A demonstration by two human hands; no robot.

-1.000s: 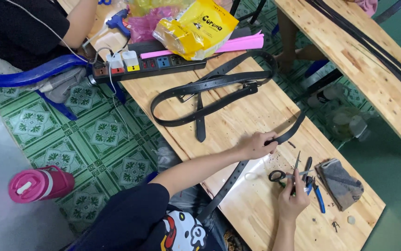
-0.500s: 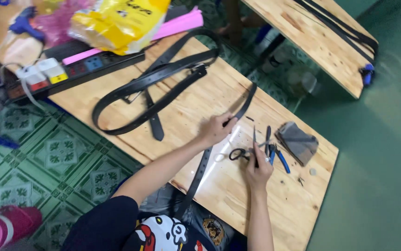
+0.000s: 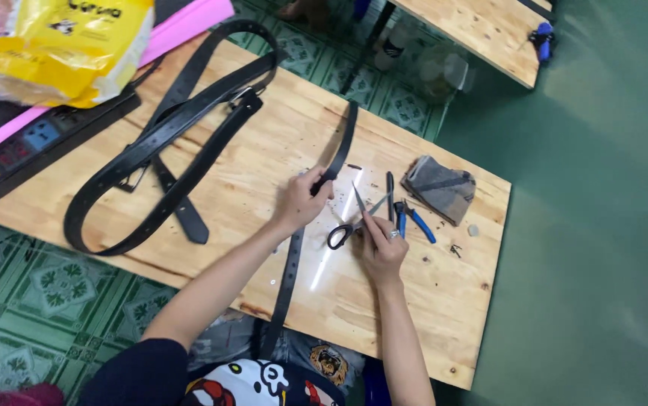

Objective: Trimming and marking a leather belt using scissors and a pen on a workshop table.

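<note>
Since the earlier frame, the scissors [image 3: 354, 218] had been reached by the right hand [image 3: 381, 244], which had lain beside them half a second before, while the left hand [image 3: 300, 199] had kept its grip on the belt. A pale wooden table [image 3: 249, 158] was seen over green patterned floor tiles [image 3: 31, 301]. On its far left part a bundle of looped black belts [image 3: 166, 150] was laid, with a yellow bag [image 3: 61, 45] and a black power strip [image 3: 31, 143] beyond. One long black belt [image 3: 294, 263] was run from the lap up across the table, and it was clasped in the closed left hand near its middle. A grey folded cloth [image 3: 440, 188] was set to the right. Blue-handled pliers [image 3: 413, 219] were lain just beside the scissors. The right hand's fingers were curled onto the scissors' blades near the pivot.
</note>
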